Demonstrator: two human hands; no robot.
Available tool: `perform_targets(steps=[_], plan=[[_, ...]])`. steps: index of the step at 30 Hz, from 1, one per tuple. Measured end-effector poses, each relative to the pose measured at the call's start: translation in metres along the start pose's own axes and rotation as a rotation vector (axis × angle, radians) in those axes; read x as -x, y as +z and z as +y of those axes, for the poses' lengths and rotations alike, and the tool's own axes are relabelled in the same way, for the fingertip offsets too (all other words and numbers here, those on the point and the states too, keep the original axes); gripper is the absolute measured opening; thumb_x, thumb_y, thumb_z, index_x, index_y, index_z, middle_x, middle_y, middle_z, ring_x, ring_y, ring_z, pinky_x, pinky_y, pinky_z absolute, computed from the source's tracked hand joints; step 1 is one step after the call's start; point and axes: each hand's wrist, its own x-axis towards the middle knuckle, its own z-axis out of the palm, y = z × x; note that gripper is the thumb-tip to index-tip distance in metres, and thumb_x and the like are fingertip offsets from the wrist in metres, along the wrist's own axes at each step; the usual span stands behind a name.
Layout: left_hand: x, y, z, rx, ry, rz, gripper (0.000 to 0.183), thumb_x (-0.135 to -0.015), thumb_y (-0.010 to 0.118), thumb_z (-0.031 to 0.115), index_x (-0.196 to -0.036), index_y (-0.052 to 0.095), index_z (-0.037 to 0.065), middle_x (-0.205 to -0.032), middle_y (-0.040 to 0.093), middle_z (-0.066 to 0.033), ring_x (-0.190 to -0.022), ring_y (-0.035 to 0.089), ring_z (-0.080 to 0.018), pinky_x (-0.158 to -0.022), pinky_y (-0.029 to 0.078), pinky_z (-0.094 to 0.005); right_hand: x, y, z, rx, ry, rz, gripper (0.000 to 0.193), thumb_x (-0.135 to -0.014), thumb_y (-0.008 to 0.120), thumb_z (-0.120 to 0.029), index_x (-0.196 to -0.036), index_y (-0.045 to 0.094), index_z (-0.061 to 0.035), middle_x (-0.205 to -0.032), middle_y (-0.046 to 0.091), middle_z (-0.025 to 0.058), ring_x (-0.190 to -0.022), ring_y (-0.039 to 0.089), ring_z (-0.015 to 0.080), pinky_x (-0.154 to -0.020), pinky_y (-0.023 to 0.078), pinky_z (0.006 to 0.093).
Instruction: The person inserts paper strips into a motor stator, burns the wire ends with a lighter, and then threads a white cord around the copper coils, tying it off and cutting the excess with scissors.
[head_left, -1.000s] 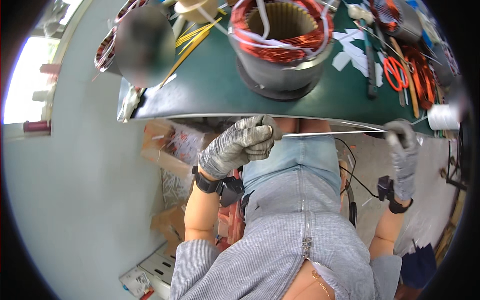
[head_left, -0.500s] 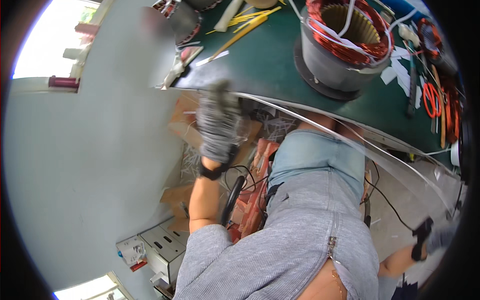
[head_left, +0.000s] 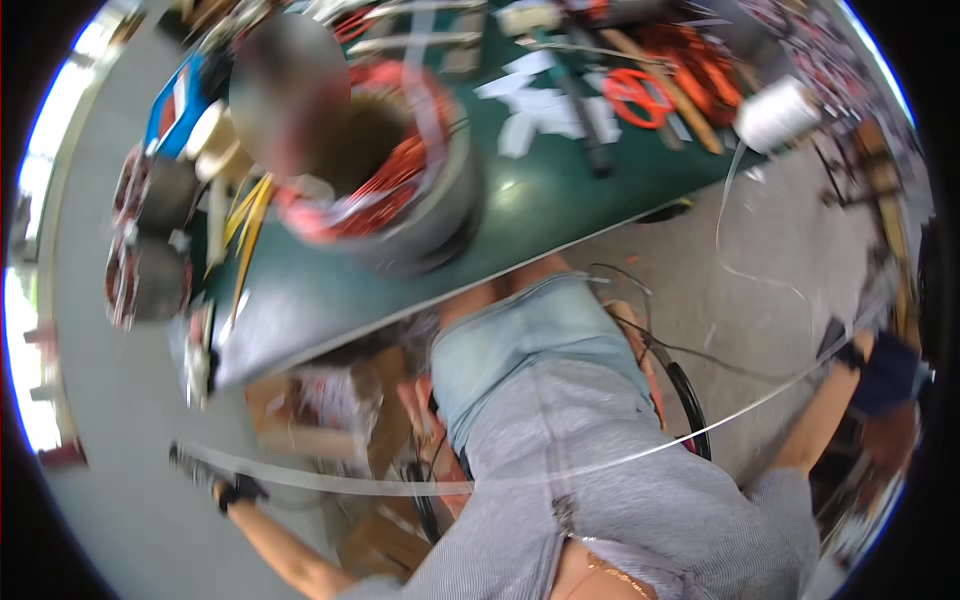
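White cord [head_left: 400, 488] spans left hand [head_left: 195, 463] to right hand [head_left: 876, 295], arms wide: paid out, not on the wound stator [head_left: 455, 185] ahead between the hands. Gloves blurred; can't tell finger closure. Spool [head_left: 778, 114] ahead of right hand; can't tell if cord's cut free.

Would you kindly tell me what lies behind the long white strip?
Part of the grey top and a black curved bar show behind the white strip; the narrow band it crosses is hidden.
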Motion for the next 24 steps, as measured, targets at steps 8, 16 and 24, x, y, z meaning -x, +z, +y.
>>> perform_targets(steps=[8, 16, 24], plan=[[-0.059, 0.026, 0.070, 0.041, 0.216, 0.053, 0.036, -0.090, 0.043, 0.030, -0.117, 0.049, 0.007, -0.117, 0.051, -0.0133, -0.106, 0.048, -0.0262, -0.087, 0.039, -0.0402, 0.038, -0.062, 0.053, 0.251, 0.154, 0.111, 0.025, -0.078, 0.055, -0.006, -0.104, 0.055, -0.0042, -0.101, 0.057, 0.0111, -0.089, 0.054, 0.0210, -0.078, 0.044, 0.0295], [-0.089, 0.006, 0.097, -0.156, 0.365, 0.140, 0.034, -0.090, 0.043, 0.031, -0.113, 0.052, 0.007, -0.112, 0.052, -0.0132, -0.101, 0.050, -0.0273, -0.084, 0.040, -0.0411, 0.023, -0.025, 0.084, 0.326, 0.214, 0.130, 0.026, -0.080, 0.054, -0.008, -0.105, 0.055, -0.0041, -0.101, 0.057, 0.0139, -0.089, 0.054, 0.0238, -0.078, 0.044, 0.0308], [-0.071, -0.049, 0.119, -0.418, 0.501, 0.247, 0.032, -0.090, 0.043, 0.031, -0.109, 0.055, 0.008, -0.108, 0.054, -0.0132, -0.096, 0.051, -0.0284, -0.081, 0.041, -0.0419, 0.014, 0.058, 0.140, 0.340, 0.257, 0.117, 0.026, -0.081, 0.052, -0.010, -0.106, 0.054, -0.0039, -0.101, 0.057, 0.0167, -0.090, 0.054, 0.0267, -0.078, 0.045, 0.0320]])
